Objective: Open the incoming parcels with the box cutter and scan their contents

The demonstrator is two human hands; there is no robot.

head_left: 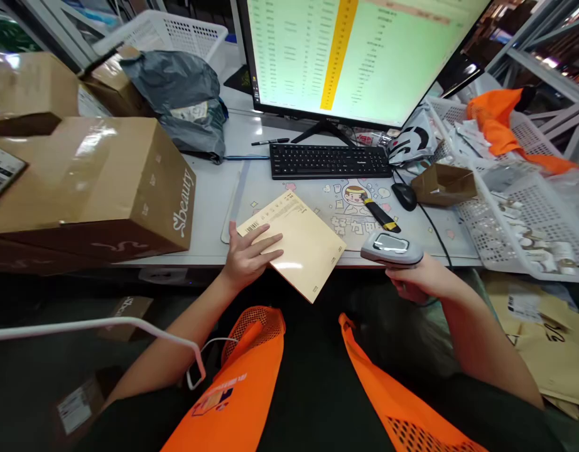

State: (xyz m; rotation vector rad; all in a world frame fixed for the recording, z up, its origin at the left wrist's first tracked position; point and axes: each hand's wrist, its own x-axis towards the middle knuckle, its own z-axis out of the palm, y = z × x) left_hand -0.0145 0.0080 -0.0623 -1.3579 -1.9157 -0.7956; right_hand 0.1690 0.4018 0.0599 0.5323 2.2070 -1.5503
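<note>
My left hand (247, 254) lies with fingers spread flat on a tan cardboard mailer (301, 242) that overhangs the front edge of the white desk (209, 194). A barcode label shows at the mailer's near-left corner. My right hand (414, 282) is wrapped round the handle of a grey barcode scanner (392, 248), whose head sits just right of the mailer at the desk edge.
A black keyboard (331, 161), a monitor (355, 53) with a green spreadsheet, a mouse (404, 196) and a yellow-black utility knife (380, 213) lie behind. Stacked cardboard boxes (96, 182) fill the left; white baskets (520, 220) and a small open box (444, 184) stand right. Orange vest below.
</note>
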